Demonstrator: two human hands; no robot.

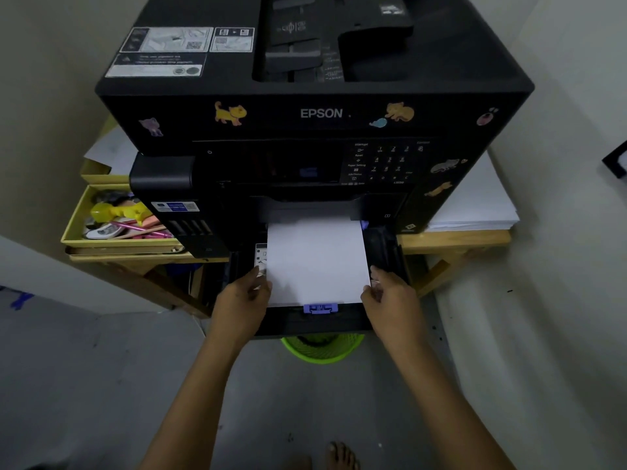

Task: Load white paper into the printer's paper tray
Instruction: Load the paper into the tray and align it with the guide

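A black Epson printer stands on a wooden table, its black paper tray pulled out toward me at the bottom front. A stack of white paper lies flat in the tray, its far end under the printer body. A purple edge guide sits against the paper's near edge. My left hand grips the paper's left near corner. My right hand grips the right near corner. Both hands have fingers curled on the stack's edges.
A yellow box of pens and small items sits left of the printer. A pile of white sheets lies on the table to the right. A green mesh bin stands on the floor under the tray. Walls close in on both sides.
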